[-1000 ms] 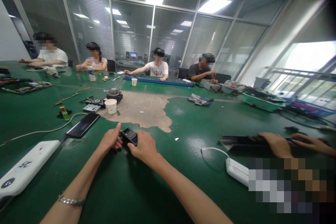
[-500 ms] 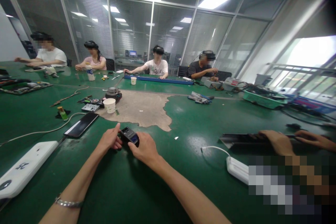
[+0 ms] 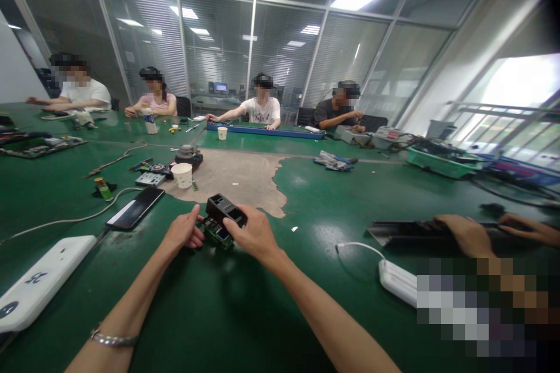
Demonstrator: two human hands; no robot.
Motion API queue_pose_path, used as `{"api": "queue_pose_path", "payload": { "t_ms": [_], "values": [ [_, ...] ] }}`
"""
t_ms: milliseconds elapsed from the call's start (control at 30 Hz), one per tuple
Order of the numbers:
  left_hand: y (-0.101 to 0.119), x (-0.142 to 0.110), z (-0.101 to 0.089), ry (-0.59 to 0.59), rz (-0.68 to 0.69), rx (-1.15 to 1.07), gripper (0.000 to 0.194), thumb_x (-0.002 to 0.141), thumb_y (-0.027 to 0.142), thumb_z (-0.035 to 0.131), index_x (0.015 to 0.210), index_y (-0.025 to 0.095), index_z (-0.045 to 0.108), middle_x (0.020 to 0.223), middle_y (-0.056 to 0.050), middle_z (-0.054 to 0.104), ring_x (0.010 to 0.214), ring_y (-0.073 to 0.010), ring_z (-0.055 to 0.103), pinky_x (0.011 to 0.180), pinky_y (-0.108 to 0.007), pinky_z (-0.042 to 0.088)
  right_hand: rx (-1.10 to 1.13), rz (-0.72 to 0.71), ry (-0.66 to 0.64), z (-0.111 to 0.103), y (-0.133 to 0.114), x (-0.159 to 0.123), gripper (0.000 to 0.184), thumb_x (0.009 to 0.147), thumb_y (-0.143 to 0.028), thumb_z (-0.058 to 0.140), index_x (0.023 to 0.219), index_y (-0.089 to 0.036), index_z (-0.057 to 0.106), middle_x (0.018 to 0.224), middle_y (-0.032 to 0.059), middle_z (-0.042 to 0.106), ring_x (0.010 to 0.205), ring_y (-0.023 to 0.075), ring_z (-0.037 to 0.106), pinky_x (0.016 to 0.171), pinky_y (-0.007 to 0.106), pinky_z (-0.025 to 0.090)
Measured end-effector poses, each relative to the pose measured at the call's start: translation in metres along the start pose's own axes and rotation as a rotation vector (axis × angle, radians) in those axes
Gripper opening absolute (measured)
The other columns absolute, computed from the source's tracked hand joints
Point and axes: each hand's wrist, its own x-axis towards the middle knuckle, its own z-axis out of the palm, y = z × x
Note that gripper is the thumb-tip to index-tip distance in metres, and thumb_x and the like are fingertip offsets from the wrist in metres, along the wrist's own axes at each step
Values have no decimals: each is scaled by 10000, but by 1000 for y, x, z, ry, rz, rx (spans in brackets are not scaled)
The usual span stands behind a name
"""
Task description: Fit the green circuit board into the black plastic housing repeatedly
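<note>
In the head view my right hand (image 3: 256,232) grips a black plastic cover (image 3: 224,208) with rectangular cut-outs, holding it tilted above a small green circuit board (image 3: 219,234). The board carries a dark little screen and stands apart from the cover along its lower side. My left hand (image 3: 186,229) is at the board's left edge, thumb raised and fingers curled against it. The fingertips are partly hidden there.
A phone (image 3: 135,208) on a cable and a white power bank (image 3: 44,282) lie to the left. Beyond are a paper cup (image 3: 182,175) and electronic parts (image 3: 151,178). At right, a co-worker's hands (image 3: 470,233) rest on a long black part (image 3: 409,235) near another white power bank (image 3: 397,282).
My right hand has lifted the black cover up and away from the device, exposing the green circuit board beneath. My left hand has stayed almost in place.
</note>
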Motion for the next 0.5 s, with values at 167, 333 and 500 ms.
{"api": "queue_pose_path", "payload": {
  "t_ms": [167,333,500],
  "values": [
    [-1,2,0,-11,1,-11,800,800,735,396,1208,62,541,560,-94,679,460,-214,657,405,-250,477,23,31,8,-29,41,-1,295,812,-364,599,1036,-185,669,897,48,688,734,164,591,663,274,446],
    [-1,1,0,-14,5,-15,781,791,729,426,1194,71,545,565,-87,679,460,-204,652,405,-238,463,-10,50,3,-30,83,-24,303,776,-335,625,1038,-187,664,893,45,688,753,180,603,702,297,470],
    [1,-2,1,-5,-7,-35,763,793,717,438,1184,72,548,558,-81,672,466,-200,651,411,-233,460,-47,28,-10,-26,98,-35,301,753,-309,635,1031,-193,653,962,53,684,882,209,617,819,325,470]
  ]
}}
